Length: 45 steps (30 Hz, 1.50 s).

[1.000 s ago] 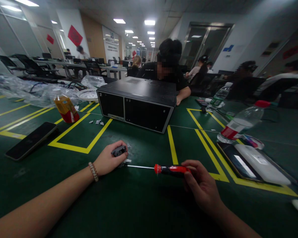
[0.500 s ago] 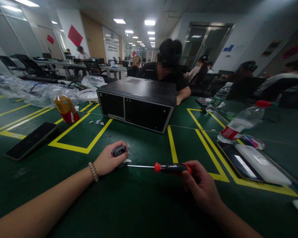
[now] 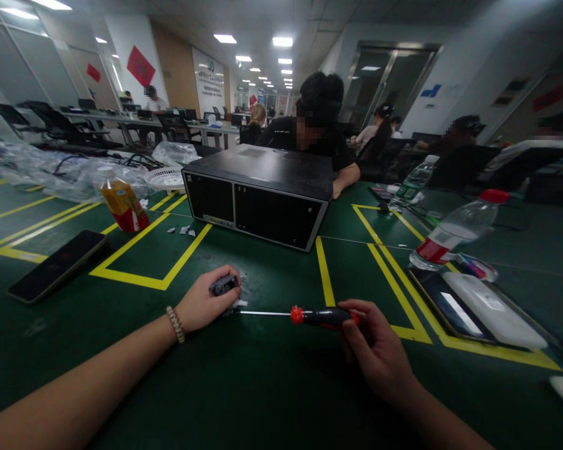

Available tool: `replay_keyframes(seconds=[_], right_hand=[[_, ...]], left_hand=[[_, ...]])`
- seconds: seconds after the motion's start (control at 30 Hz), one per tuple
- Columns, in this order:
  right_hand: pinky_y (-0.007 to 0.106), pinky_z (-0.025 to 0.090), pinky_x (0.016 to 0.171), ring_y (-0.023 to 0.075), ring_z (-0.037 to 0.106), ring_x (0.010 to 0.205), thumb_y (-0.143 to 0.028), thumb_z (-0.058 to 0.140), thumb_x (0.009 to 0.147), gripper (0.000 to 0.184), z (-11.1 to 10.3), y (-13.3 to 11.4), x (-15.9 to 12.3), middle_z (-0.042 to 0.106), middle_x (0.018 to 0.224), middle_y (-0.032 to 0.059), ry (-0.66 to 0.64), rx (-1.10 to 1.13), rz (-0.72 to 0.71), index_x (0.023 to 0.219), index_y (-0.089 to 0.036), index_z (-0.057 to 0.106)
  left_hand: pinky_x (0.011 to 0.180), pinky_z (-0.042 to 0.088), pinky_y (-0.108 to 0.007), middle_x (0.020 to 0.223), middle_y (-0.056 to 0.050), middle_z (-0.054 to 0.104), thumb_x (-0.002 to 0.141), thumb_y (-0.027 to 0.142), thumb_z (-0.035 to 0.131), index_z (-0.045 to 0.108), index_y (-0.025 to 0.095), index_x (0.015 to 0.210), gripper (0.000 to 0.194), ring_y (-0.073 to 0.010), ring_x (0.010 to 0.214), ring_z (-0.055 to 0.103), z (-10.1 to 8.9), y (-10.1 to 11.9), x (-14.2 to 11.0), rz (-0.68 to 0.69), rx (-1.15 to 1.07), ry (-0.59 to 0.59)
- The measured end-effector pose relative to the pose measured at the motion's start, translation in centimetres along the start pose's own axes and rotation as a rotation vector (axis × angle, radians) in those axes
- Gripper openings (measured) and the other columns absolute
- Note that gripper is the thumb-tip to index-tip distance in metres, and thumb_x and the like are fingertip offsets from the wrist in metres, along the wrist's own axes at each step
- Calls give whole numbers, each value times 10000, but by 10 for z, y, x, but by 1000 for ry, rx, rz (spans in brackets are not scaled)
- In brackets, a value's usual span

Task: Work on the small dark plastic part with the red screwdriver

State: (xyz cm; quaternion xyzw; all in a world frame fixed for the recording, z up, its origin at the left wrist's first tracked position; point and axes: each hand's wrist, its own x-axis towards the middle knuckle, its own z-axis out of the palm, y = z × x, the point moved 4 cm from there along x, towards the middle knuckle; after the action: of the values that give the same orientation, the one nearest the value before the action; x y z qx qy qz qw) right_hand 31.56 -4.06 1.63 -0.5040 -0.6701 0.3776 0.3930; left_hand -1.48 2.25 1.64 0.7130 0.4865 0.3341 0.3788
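Observation:
My left hand (image 3: 206,303) is closed on a small dark part (image 3: 224,285) that it presses down on the green table (image 3: 272,387); a bead bracelet sits on that wrist. My right hand (image 3: 378,350) grips the red-and-black handle of a screwdriver (image 3: 309,315). The thin shaft lies level and points left, its tip at the part under my left fingers. White crumbs lie around the part.
A black computer case (image 3: 263,194) stands behind my hands, with a person seated beyond it. At left lie a phone (image 3: 56,265) and an orange drink bottle (image 3: 123,205). At right are a water bottle (image 3: 455,231), a dark tablet (image 3: 443,300) and a white case (image 3: 492,309).
The screwdriver handle has turned in my right fingers, showing less red and more black. My left hand and the part have stayed in place.

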Motion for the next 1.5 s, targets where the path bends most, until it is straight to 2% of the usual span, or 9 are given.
replay_keyframes(seconds=[0.1,0.27,0.43,0.63,0.93,1.17,1.27,1.4,1.5], right_hand=[[257,531,476,152,616,555,-435,518,1053,270,0,-1,-2,610,792,-6,-27,23,-24,1274,-281,506],[295,561,520,175,637,617,-331,590,1013,352,-2,1,-3,653,937,41,-25,1,-26,1345,-297,477],[292,547,501,178,628,591,-402,568,1029,322,-1,-1,-1,643,833,22,-19,-3,24,1312,-262,508],[262,498,445,158,598,531,-549,555,1015,329,-2,2,0,622,731,-3,-22,28,36,1109,-235,574],[263,519,446,156,602,530,-473,540,1035,333,0,3,1,638,789,9,-11,36,26,1281,-253,495],[307,571,539,177,661,629,-329,634,961,394,-4,3,-1,694,1071,90,-26,-53,-11,1321,-263,487],[301,556,519,178,651,617,-389,608,987,332,-4,2,0,701,968,72,-32,-37,27,1271,-237,530],[263,479,442,156,584,541,-527,558,1003,307,-2,1,1,623,731,4,-80,-9,58,1004,-224,606],[268,488,451,154,582,544,-527,561,1005,314,-2,4,1,627,772,8,-78,-22,77,1095,-229,600]], left_hand=[[677,488,-296,860,-6,637,899,318,621,618,186,969,150,-173,744,602,0,-1,0,0,-7,15],[679,489,-298,862,-7,639,900,315,625,620,187,968,145,-174,743,606,1,0,0,5,-9,14],[672,493,-303,874,-12,647,912,321,620,621,189,979,148,-178,744,609,0,1,0,-1,-10,4],[693,493,-308,872,-13,648,907,306,620,625,187,975,137,-180,764,614,0,1,0,12,-8,8],[688,493,-312,871,-20,652,902,324,617,625,187,978,157,-185,761,613,0,0,0,3,-4,8],[677,480,-303,858,-9,637,895,313,620,620,193,956,135,-177,741,594,1,-2,0,19,-2,29],[679,485,-302,856,-9,636,899,311,612,620,191,958,134,-178,741,598,0,0,0,16,-11,24],[678,490,-300,861,-12,642,895,313,613,626,189,967,143,-181,746,606,0,2,0,8,-10,14],[691,496,-302,875,-16,652,896,323,617,632,189,977,158,-184,760,616,-1,2,0,1,6,15]])
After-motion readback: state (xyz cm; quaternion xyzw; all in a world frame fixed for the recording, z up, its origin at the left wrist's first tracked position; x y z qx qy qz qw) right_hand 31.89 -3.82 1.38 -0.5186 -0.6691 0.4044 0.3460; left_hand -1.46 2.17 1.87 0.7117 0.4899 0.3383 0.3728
